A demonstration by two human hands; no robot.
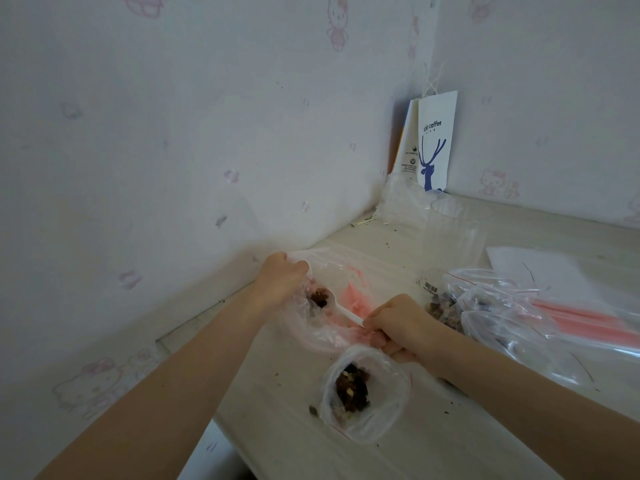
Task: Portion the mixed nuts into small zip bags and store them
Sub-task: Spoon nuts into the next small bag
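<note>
The zip bag (pixel 381 420) at lower centre and the large bag (pixel 311 327) at mid frame are clear, glossy, crinkled plastic. The spoon (pixel 348 313) is smooth white plastic. The tabletop (pixel 450 445) shows pale, matt wood grain. The coffee bag (pixel 437 140) at upper right is matt white paper.

two hands: left hand (pixel 282 275), right hand (pixel 401 323). one white plastic spoon (pixel 341 308). one large zip bag (pixel 332 271) and one small zip bag (pixel 367 393), each holding nuts. at least two filled zip bags (pixel 485 306) overlap at the right, exact count unclear. one clear plastic cup (pixel 457 233). two paper bags (pixel 434 143). one white sheet (pixel 540 268).
</note>
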